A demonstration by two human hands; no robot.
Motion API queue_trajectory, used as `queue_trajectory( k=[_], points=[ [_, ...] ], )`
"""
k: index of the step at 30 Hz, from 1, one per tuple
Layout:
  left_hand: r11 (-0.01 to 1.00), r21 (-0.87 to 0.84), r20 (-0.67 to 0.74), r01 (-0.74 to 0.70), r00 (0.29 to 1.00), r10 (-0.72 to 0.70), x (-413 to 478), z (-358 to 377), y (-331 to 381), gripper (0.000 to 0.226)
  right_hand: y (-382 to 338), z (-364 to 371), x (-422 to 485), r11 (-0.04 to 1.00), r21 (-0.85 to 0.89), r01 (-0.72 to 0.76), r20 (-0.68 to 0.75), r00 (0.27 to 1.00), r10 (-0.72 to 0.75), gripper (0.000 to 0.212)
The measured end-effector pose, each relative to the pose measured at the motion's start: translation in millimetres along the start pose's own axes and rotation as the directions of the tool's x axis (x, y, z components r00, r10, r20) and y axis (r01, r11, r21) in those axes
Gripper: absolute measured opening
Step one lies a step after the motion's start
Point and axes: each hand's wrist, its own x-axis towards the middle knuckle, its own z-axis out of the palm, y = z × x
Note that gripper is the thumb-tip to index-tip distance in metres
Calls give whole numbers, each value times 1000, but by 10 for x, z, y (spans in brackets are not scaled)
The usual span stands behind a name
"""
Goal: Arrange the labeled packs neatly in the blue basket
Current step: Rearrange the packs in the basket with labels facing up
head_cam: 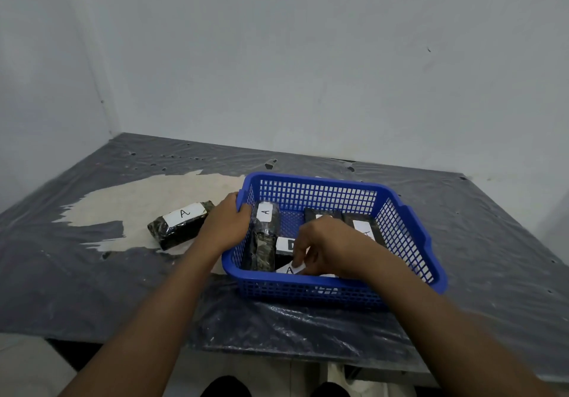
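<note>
Pinching a white-labelled dark pack (289,269) (marked A) at the near wall, the right hand (326,249) reaches inside the blue perforated plastic basket (409,230); the left hand (229,222) grips its left rim. 1 more dark wrapped pack (180,224) lies on the grey plastic-covered worktop (92,273).

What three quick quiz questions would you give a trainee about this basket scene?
1. True or false: every labeled pack is already inside the blue basket.
2. Which hand grips the basket's rim: A) left hand B) right hand?
3. What letter is on the pack on the table?

Key: 1. False, one pack lies outside, left of the basket. 2. A; the right hand reaches inside, fingers on a labeled pack. 3. A.
</note>
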Motion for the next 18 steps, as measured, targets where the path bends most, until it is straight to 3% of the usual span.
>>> queue_trajectory(
  k=[8, 11, 14, 16, 18],
  points=[
    [992, 113, -48, -55, 997, 61, -24, 8, -14, 29, -2, 60, 82, 998, -64, -7, 131, 991, 16, 7],
    [990, 131, -75, -49, 995, 59, -14, 32, -29, 26, 2, 12, 110, 999, 30, -34, 175, 984, 29, 9],
    [988, 149, -99, -46, 993, 62, -20, 38, -23, 26, -33, -26, 248, 979, 192, -62, -19, 998, 67, 18],
    [988, 148, -102, -47, 993, 63, -29, 35, -15, 28, -57, -16, 386, 984, 158, -79, -142, 985, 102, 31],
    [988, 146, -107, -54, 992, 70, -47, 26, -11, 32, -88, 22, 518, 987, 52, -153, -31, 987, 155, 63]
  ],
)
